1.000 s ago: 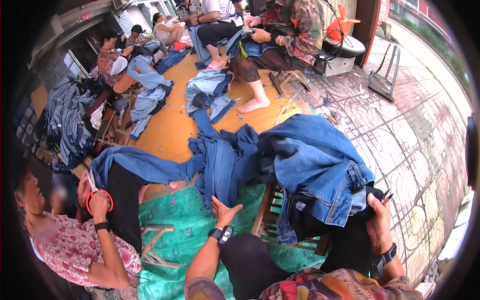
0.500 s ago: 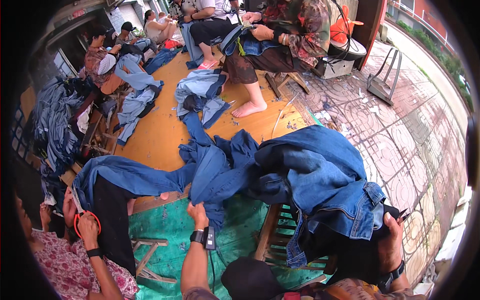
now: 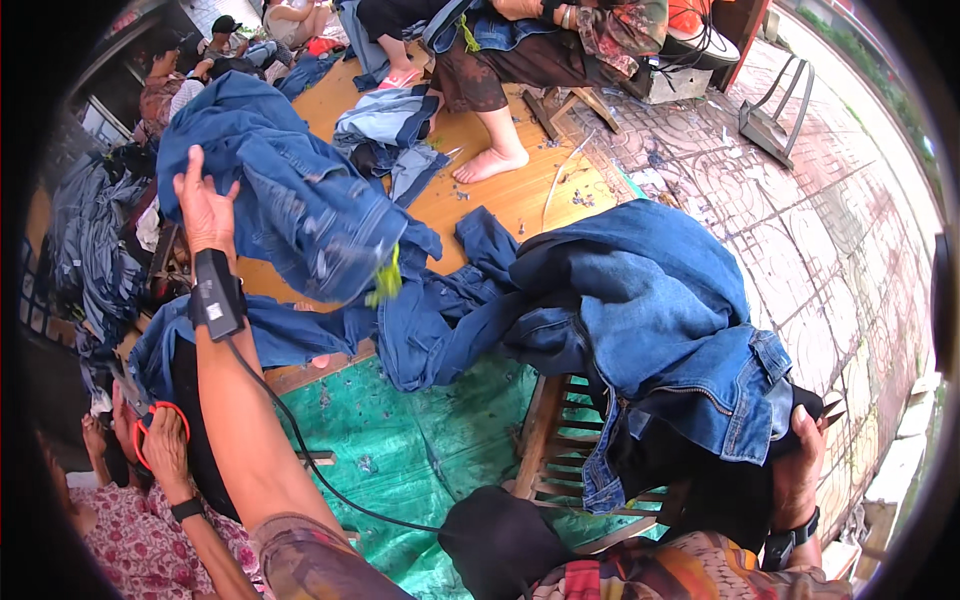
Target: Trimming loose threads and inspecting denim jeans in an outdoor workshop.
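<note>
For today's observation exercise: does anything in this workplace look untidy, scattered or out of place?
Yes. Small blue fabric scraps are scattered over the wooden platform and the green tarp. Denim garments lie in loose heaps, one spilling over a wooden stool.

A small yellow-green tag [image 3: 386, 283] hangs from the lower edge of the raised denim garment [image 3: 290, 190].

Heavy blue denim jeans [image 3: 290, 190] — matt, coarse-woven cloth with stitched seams — hang from the left hand [image 3: 203, 205]. More denim [image 3: 650, 310] is heaped on a slatted wooden stool [image 3: 555, 450]. Below lie a crinkled, slightly glossy green plastic tarp [image 3: 420, 450], a smooth orange wooden platform [image 3: 520, 190] and rough patterned paving [image 3: 820, 230].
</note>
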Demonstrator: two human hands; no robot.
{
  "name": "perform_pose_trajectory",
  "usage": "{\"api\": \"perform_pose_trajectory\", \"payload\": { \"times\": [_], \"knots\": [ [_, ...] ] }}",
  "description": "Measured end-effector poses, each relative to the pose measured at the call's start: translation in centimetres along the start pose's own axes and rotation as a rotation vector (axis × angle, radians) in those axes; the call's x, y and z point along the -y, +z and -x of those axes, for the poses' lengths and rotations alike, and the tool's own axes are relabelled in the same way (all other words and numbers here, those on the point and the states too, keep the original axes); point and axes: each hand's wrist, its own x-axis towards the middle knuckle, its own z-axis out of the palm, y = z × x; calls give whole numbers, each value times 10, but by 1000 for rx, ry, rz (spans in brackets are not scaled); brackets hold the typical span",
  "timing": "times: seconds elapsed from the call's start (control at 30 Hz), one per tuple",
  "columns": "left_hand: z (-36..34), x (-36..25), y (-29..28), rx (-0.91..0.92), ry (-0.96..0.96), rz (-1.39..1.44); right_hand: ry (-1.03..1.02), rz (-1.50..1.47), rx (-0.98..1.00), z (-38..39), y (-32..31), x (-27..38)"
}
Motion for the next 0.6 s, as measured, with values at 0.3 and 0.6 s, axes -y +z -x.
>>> {"api": "perform_pose_trajectory", "payload": {
  "times": [0.3, 0.6],
  "knots": [
    [238, 187, -83, 629, -267, -1399, -30, -28, -53, 4, 4, -1],
    [245, 261, -134, 455, -533, -1595, 2, -1, -53, 8, -7, -1]
  ]
}}
